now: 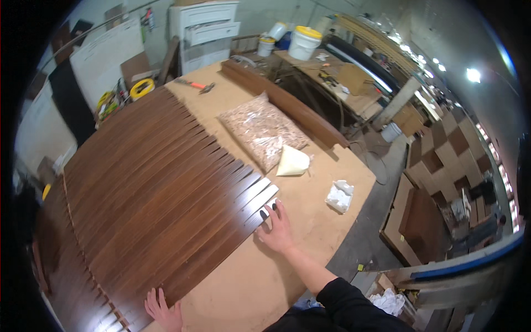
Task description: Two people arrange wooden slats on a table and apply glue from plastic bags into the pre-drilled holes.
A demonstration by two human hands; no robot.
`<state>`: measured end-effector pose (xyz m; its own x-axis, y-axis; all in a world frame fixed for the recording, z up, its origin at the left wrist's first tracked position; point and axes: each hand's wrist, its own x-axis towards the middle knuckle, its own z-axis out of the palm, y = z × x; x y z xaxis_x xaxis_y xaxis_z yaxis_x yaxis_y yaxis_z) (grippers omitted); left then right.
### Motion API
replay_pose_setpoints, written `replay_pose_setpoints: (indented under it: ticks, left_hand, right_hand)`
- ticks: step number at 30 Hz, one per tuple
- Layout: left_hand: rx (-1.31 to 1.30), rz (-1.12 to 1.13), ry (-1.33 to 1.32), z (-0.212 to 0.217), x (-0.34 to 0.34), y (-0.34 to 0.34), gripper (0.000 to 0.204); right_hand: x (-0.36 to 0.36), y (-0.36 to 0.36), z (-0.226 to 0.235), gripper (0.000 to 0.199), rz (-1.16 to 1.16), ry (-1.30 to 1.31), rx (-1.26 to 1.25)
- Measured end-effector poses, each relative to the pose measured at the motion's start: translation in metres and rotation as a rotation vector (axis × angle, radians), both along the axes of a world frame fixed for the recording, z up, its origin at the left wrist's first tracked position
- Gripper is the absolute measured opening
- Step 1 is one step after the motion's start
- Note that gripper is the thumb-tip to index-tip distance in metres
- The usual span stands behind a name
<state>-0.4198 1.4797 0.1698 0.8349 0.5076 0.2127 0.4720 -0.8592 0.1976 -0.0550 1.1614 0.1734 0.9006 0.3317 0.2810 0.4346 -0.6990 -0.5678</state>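
Brown planks: laid side by side as a broad sheet (149,182) across the left of the desk (238,293), their ends staggered; full support seems to be given by the flat top.
Left hand (163,311): fingers spread wide at the sheet's near edge, nothing seen gripped; the edge is perhaps being steadied there.
Right hand (276,229): placed at the right-hand end of the nearest planks, thumb and fingers apart; whether a plank is pinched cannot be told. With the hands set well apart along one edge, alignment could be controlled at both places.
Hammer (193,84): left by the far edge, beyond both hands, apparently out of the way.
Clear bag (260,124): laid flat beside the plank ends, packed with small tan pieces, perhaps for easy reach.
Cream cone-shaped item (292,160): rested against the bag's near end.
White block (339,196): set apart near the right edge.
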Motion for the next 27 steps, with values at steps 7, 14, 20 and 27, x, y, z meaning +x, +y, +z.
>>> replay_pose_setpoints:
  ticks: [7, 14, 20, 27]
  left_hand:
    - [0.029, -0.116, 0.099, -0.011, 0.029, -0.036, 0.091]
    - [0.110, 0.014, 0.265, 0.009, 0.099, -0.109, 0.077]
    - [0.079, 0.130, 0.395, 0.044, 0.160, -0.171, 0.078]
    - [-0.432, -0.195, -0.160, 0.055, 0.328, -0.321, 0.065]
  right_hand:
    - [0.050, 0.024, -0.015, 0.083, -0.258, 0.352, 0.164]
    - [0.067, -0.025, -0.010, 0.083, 0.075, 0.482, 0.240]
    - [0.125, -0.092, 0.029, 0.073, 0.370, 0.663, 0.395]
    - [0.319, -0.246, 0.097, 0.043, 0.081, 0.420, 0.824]
